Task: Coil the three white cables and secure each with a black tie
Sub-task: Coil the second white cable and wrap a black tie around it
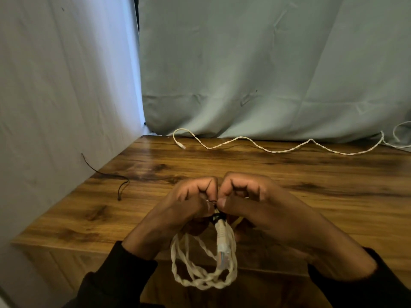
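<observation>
A loose black tie [111, 176] is lying on the tabletop [289, 174] near the left edge. The left hand [184, 203] is pinching one end of a second black tie [216, 216], apparently wrapped round the top of a coiled white cable [200, 272], whose loops are hanging below the hands. The right hand [255, 207] is pinching the other end, its grip curled tight. Another white cable [266, 148] is lying uncoiled along the far edge.

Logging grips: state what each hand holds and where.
Both hands, left and right, pinch the black tie at the top of the coiled cable.
</observation>
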